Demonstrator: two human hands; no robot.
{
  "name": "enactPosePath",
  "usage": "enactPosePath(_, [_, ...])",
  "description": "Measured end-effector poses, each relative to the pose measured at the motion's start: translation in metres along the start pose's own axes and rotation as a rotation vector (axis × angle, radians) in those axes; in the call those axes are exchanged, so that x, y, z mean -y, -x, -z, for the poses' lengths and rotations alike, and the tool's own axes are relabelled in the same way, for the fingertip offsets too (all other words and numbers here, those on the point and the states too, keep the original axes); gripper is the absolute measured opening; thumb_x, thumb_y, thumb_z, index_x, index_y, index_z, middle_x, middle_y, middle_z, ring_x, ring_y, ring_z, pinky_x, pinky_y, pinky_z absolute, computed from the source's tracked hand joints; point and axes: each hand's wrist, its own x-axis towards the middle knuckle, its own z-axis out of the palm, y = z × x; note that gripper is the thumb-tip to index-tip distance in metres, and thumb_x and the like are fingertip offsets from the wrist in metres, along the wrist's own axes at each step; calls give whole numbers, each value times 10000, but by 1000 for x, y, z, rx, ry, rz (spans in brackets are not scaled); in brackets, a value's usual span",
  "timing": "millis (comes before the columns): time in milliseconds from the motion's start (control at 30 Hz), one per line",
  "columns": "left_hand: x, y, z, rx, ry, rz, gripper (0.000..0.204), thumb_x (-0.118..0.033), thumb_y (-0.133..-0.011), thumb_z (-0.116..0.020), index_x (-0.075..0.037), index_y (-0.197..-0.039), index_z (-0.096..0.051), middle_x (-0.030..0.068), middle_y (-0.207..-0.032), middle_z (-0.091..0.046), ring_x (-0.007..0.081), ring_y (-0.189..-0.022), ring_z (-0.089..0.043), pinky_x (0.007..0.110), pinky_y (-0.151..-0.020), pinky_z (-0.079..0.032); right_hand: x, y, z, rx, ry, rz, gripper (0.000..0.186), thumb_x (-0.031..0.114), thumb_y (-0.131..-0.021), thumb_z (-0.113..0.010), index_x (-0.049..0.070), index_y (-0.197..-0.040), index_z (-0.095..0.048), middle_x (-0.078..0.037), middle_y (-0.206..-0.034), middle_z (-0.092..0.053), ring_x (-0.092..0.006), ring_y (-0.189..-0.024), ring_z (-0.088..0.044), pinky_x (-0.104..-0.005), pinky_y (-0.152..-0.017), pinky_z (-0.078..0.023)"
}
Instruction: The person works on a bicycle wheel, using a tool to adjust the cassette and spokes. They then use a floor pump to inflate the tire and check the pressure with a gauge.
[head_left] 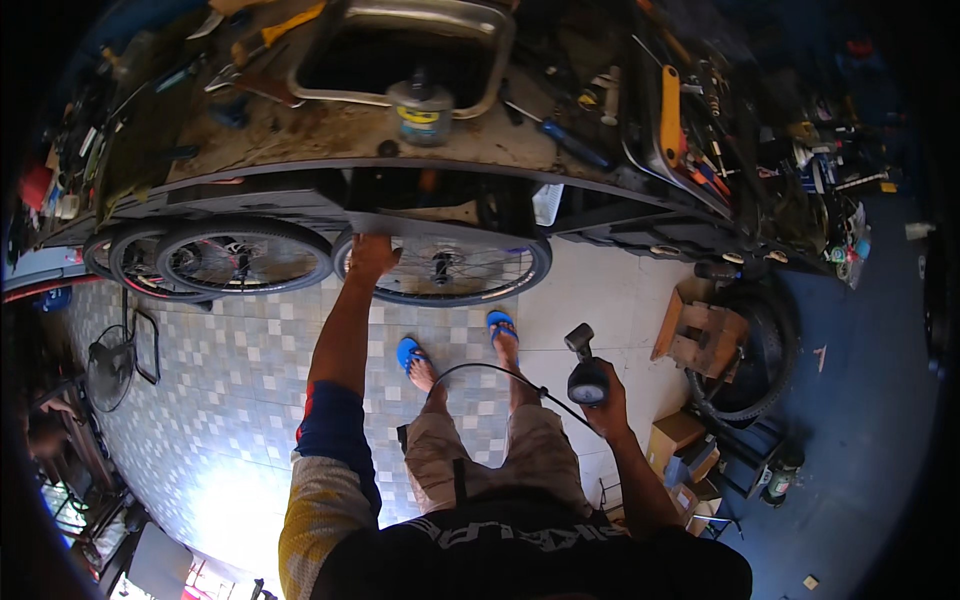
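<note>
My left hand [371, 258] reaches forward to the bench and grips the lower edge of a pulled-out drawer [440, 229]; its fingertips are partly hidden. Dark things lie inside the drawer, too dim to name. In my right hand [612, 408], held out to the right above the floor, is a dark tyre inflator with a round gauge [588, 385]. From it a thin black hose [500, 368] arcs to the left across my legs. Just beyond my left hand, a bicycle wheel [490, 275] stands under the drawer.
Above the drawer, the workbench [300, 140] bears a metal tray [500, 60], a jar [420, 110], a blue-handled screwdriver [575, 145] and many tools. More wheels [245, 255] stand at the left. Tyres [775, 370] and cardboard boxes [708, 335] lie at the right.
</note>
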Motion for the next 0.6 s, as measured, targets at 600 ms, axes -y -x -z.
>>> enactPosePath(600, [-52,154,-53,-227,316,286,464,-312,-790,-840,-131,-1101,-546,186,-1053,-633,450,-1008,-632,568,-816,-508,51,-222,67,-217,-52,593,387,-15,-847,-762,18,-1164,-543,-89,-1056,-596,-215,-943,-597,-333,-874,-485])
